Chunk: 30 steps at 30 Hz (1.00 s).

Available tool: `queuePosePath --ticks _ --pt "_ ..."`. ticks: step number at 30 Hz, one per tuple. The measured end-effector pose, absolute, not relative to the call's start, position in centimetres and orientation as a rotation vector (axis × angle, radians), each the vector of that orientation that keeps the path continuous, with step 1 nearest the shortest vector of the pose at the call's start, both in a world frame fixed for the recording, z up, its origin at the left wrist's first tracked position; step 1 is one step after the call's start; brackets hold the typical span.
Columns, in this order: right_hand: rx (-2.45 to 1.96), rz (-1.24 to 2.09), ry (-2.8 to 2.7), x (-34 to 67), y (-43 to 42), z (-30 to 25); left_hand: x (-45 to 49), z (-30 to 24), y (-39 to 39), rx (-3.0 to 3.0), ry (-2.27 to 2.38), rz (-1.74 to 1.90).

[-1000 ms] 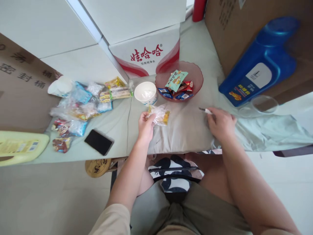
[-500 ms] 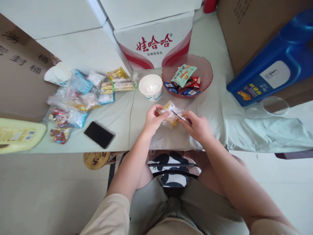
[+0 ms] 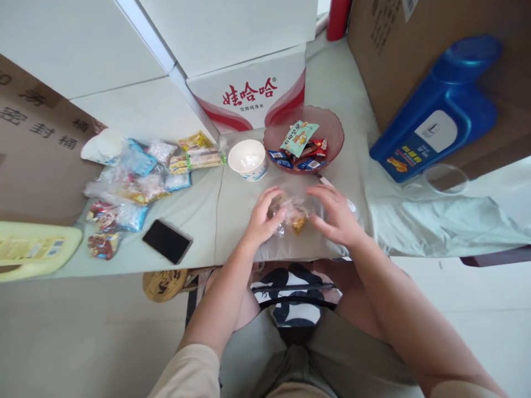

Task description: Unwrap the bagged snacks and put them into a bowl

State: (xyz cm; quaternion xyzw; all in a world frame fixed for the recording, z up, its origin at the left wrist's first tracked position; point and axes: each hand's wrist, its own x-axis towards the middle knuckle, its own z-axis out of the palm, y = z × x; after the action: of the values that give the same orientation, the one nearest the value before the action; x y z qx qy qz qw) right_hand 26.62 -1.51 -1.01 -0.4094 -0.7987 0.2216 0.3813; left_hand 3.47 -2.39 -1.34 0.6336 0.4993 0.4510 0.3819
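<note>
A crinkled clear plastic packet [image 3: 296, 213] with yellow patches is above the cloth-covered table, blurred a little by motion. My left hand [image 3: 262, 218] has thumb and fingers closed on its left side. On the packet's other side my right hand [image 3: 335, 216] is open, fingers spread and thumb apart, with nothing in its grasp. Partly hidden behind the right hand lies a slim, pale tool [image 3: 326, 181]; its kind cannot be made out. Just beyond the hands stand a white paper bowl [image 3: 254, 176] and a pinkish glass bowl [image 3: 337, 122] holding several snack packets.
Wrappers and snack packets [image 3: 143, 166] are heaped at the left, near a black phone [image 3: 166, 241]. A yellow jug [image 3: 37, 249] stands at the left edge. A blue bottle [image 3: 440, 110] and a clear plastic cup [image 3: 446, 181] are at the right. Boxes [image 3: 249, 105] line the back.
My right hand has let go of the slim tool, which now lies on the table, and its fingers have spread. The left hand stays at the packet. The view has shifted slightly.
</note>
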Motion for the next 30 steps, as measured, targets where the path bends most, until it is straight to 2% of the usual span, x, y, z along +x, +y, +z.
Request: queuePosePath --ticks 5,11,14,17,21,26,28,30 --pt "-1.035 0.680 -2.163 25.8 -1.6 -0.8 2.8 -0.8 -1.8 1.759 1.126 0.939" --pt "-1.441 0.459 -1.517 27.5 -0.5 -0.7 1.9 -1.3 -1.6 1.852 1.335 0.912" --pt "-1.491 0.585 -1.385 27.6 -0.8 -0.4 2.4 -1.3 -2.1 1.740 1.330 1.067" --pt "-1.411 0.686 -1.439 27.2 -1.3 -0.1 3.7 -1.2 -2.4 1.682 1.236 1.097" --pt "-1.291 0.456 -1.570 27.1 -1.9 0.4 4.3 -1.4 -1.9 1.456 1.339 1.122" --pt "-1.141 0.412 -1.792 27.6 -2.8 1.1 2.7 -1.1 -1.1 0.994 1.372 1.438" --pt "-1.070 0.479 -1.891 27.4 -2.9 1.0 3.1 -0.7 -1.4 1.077 1.271 1.456" --pt "-0.980 0.546 -1.992 27.0 -2.9 0.6 4.4 -0.5 -1.7 1.272 1.192 1.323"
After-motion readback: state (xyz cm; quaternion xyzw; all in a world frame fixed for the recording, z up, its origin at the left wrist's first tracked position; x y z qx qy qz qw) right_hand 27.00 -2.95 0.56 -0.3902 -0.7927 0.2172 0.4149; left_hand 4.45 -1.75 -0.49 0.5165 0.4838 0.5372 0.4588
